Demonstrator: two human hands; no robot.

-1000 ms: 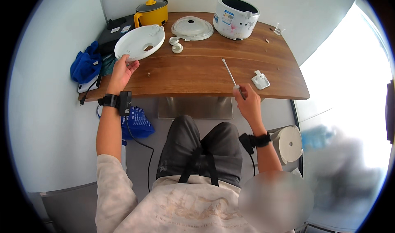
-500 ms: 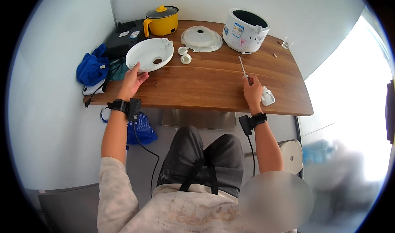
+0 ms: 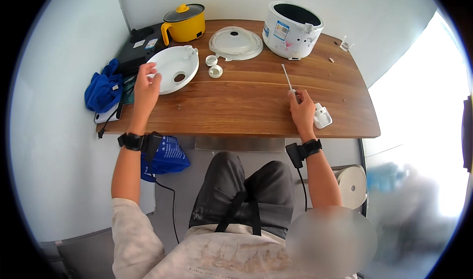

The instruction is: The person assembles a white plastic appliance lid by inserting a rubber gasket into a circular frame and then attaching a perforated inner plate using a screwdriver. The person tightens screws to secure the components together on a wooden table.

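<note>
My right hand (image 3: 301,110) rests over the table's near right part, closed round the handle of a screwdriver (image 3: 286,76) whose shaft points away from me. Just right of that hand lies a small white plastic part (image 3: 322,116). On the left, my left hand (image 3: 146,88) hovers at the left rim of a white round lid shell (image 3: 166,68), fingers apart and slightly bent; whether a fingertip touches the rim I cannot tell. The shell has an oval hole. Two small white round caps (image 3: 215,71) sit right of it, near a round whitish cover (image 3: 237,42).
A white rice cooker body (image 3: 288,42), uncovered, stands at the back right of the wooden table (image 3: 236,106). Far left are a yellow pot (image 3: 189,30), a black case (image 3: 135,52) and a blue cloth (image 3: 102,89). A small clear cup (image 3: 344,45) is at the right edge.
My left hand has let go of the lid shell's near rim and moved up and left. The shell now lies slightly turned. My right hand keeps the screwdriver in nearly the same place.
</note>
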